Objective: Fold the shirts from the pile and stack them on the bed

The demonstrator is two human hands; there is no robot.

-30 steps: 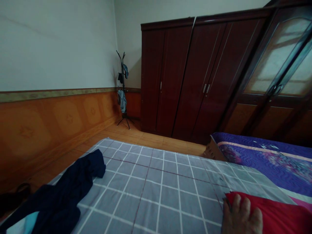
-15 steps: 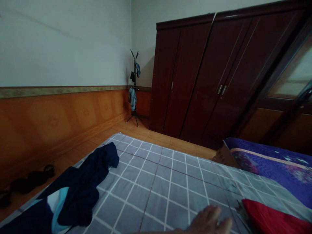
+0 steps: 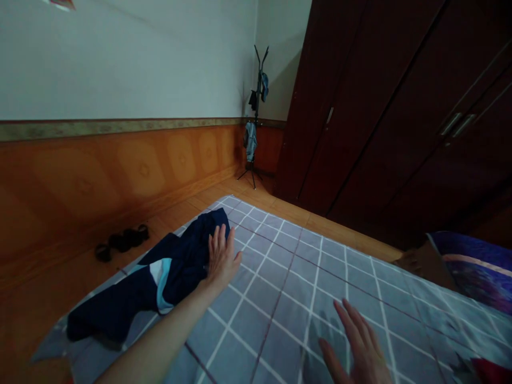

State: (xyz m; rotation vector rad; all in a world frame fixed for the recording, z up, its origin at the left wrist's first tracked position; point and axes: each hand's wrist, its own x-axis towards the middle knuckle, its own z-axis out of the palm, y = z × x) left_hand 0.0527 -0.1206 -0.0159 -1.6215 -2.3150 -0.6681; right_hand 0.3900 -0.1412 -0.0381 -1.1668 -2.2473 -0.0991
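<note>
A crumpled navy garment [image 3: 187, 261] with a white and light blue stripe lies at the left side of the bed, on a grey sheet [image 3: 276, 309] with white checks. My left hand [image 3: 223, 257] reaches over its right edge, fingers stretched out and apart; whether it touches the cloth I cannot tell. Above the sheet at the lower right is my right hand [image 3: 362, 346], its fingers spread and nothing in it. A piece of red cloth [image 3: 490, 369] shows at the bottom right corner, mostly cut off.
Dark footwear [image 3: 124, 240] sits on the tiled floor left of the bed. A black coat stand [image 3: 258, 101] with clothes stands in the far corner beside a dark red wardrobe [image 3: 360, 117]. A box under purple bedding [image 3: 476, 266] adjoins the bed's right side.
The view has turned left. One hand showed low in the picture before; now both do, the left one over by the navy garment. Less of the red cloth is visible.
</note>
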